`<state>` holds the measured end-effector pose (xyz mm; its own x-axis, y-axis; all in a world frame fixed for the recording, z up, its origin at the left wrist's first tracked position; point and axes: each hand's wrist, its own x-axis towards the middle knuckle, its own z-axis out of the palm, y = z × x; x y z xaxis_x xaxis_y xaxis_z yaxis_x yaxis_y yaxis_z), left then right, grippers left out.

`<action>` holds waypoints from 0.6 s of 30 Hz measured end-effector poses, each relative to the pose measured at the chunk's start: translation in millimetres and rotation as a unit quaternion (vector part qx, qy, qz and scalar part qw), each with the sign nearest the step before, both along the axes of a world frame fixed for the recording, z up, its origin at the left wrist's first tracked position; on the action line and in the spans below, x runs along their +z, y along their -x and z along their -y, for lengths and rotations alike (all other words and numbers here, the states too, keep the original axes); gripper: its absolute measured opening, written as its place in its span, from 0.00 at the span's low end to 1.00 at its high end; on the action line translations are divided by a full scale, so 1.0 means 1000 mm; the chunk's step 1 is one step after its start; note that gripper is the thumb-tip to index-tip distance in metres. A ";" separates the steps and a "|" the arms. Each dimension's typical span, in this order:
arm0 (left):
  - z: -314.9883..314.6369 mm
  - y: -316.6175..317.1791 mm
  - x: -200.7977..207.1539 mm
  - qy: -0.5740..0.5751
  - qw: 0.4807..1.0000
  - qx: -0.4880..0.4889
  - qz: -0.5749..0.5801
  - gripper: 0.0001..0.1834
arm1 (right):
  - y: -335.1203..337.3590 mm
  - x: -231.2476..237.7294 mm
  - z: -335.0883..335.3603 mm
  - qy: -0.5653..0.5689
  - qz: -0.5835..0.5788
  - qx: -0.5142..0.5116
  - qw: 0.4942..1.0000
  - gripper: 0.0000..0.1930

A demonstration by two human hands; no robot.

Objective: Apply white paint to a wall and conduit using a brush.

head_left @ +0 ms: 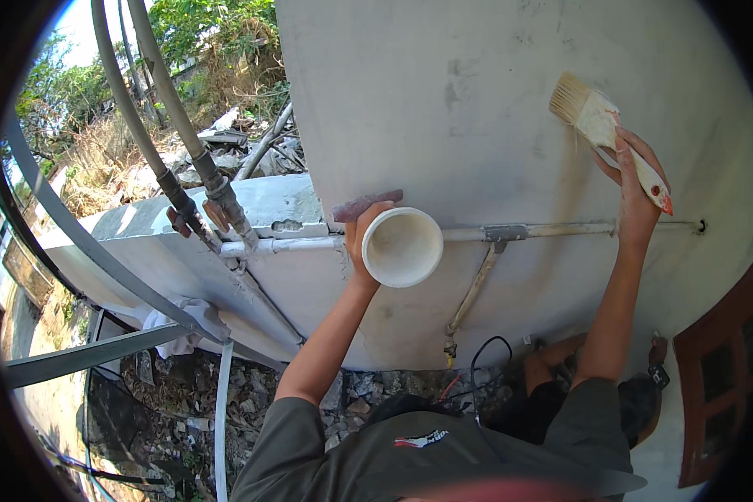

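My left hand (356,240) is closed around the side of a round white tub (441,248), whose open mouth faces up. Its inside looks pale; I cannot tell how much is in it. A rough reddish-brown bar (365,207) lies along the top of the same hand, and whether the fingers grip it too is unclear. Raised at the right, my right hand (634,191) grips the white handle of a wide paintbrush (596,119). The pale bristles point up and left, in front of the grey-white wall (410,100); contact with it cannot be made out.
A white pipe (560,230) runs along the wall, with a branch (471,293) going down. Upright pipes with valves (213,201) and metal bars (100,347) stand at the left. Rubble (184,410) covers the ground; a brown-framed window (719,368) is at right.
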<state>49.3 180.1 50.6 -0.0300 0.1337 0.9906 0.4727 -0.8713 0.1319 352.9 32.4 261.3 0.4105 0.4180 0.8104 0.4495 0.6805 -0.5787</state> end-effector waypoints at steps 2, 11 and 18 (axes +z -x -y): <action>0.002 -0.004 -0.026 0.214 0.941 -0.211 0.156 0.21 | -0.009 -0.004 0.002 -0.006 0.002 -0.016 1.000 0.12; 0.076 0.020 -0.076 0.242 0.951 -0.166 0.094 0.35 | 0.008 -0.018 0.008 -0.081 0.049 -0.263 0.960 0.11; 0.139 0.051 -0.154 0.416 0.892 -0.121 0.131 0.46 | 0.084 -0.050 -0.028 -0.099 0.219 -0.278 0.930 0.11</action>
<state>-2.0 40.6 -103.7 -0.1164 0.8532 0.5084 0.1416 -0.4924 0.8588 269.0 60.1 211.3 0.1306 0.0642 0.9894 0.9269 0.3463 -0.1448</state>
